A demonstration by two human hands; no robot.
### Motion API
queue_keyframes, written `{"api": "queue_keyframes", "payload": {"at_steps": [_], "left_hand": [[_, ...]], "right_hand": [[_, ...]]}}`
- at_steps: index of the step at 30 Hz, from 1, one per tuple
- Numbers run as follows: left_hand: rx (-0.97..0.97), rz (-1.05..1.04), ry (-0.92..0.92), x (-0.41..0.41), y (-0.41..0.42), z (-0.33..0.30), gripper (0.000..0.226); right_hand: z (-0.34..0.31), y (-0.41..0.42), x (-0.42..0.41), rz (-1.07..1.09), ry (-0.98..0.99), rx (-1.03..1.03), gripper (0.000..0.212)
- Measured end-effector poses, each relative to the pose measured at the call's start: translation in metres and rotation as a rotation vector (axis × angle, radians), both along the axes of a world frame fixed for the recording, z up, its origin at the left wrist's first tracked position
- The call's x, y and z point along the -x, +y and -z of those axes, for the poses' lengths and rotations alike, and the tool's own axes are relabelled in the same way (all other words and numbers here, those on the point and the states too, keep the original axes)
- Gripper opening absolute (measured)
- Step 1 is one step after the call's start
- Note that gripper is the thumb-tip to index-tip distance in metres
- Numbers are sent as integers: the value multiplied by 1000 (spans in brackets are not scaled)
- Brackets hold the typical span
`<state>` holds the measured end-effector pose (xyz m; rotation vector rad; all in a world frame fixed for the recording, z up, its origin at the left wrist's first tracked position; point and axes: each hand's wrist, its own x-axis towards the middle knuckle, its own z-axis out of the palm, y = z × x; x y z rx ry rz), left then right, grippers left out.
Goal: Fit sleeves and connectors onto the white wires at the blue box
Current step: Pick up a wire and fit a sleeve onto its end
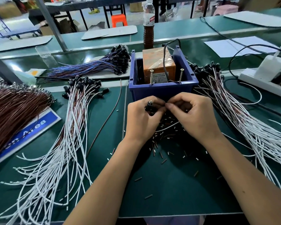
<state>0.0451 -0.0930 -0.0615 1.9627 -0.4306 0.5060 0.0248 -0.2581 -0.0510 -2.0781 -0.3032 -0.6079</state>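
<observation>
Just in front of the blue box [162, 91] my two hands meet. My left hand [141, 117] grips a black connector [149, 105] with a shiny tip. My right hand [193, 116] pinches something small at the connector's end; the piece itself is too small to make out. A white wire [167, 126] runs under my hands across a heap of short brown and white sleeve pieces [165, 138]. Bundles of white wires with black connectors lie on the left [62, 153] and on the right [250, 127].
An orange taped block with two screws [159, 67] sits inside the box. A bottle [148, 25] stands behind it. Blue-purple wires [91, 65] lie at back left, brown wires [11, 114] at far left, a white power strip [266, 78] at right.
</observation>
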Motion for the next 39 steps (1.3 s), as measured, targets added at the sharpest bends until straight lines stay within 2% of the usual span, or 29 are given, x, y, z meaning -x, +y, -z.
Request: {"api": "queue_keyframes", "payload": {"at_steps": [6, 21, 25, 28, 31, 35, 39], "left_hand": [[-30, 7, -23, 1, 2, -1, 8], [50, 80, 115, -3, 6, 0, 5], [63, 63, 109, -5, 9, 3, 7], [125, 81, 132, -5, 10, 4, 7], [170, 108, 138, -5, 10, 4, 7], [251, 113, 162, -7, 11, 3, 9], [462, 125, 177, -4, 10, -3, 14]], "right_hand": [[0, -1, 0, -36, 34, -20, 4], [1, 2, 1, -56, 40, -95, 10], [0, -1, -1, -14, 42, -201, 12], [-1, -8, -4, 10, 50, -279, 19], [1, -13, -5, -37, 100, -136, 29], [2, -11, -4, -148, 151, -113, 11], [1, -6, -1, -233, 207, -186, 5]]}}
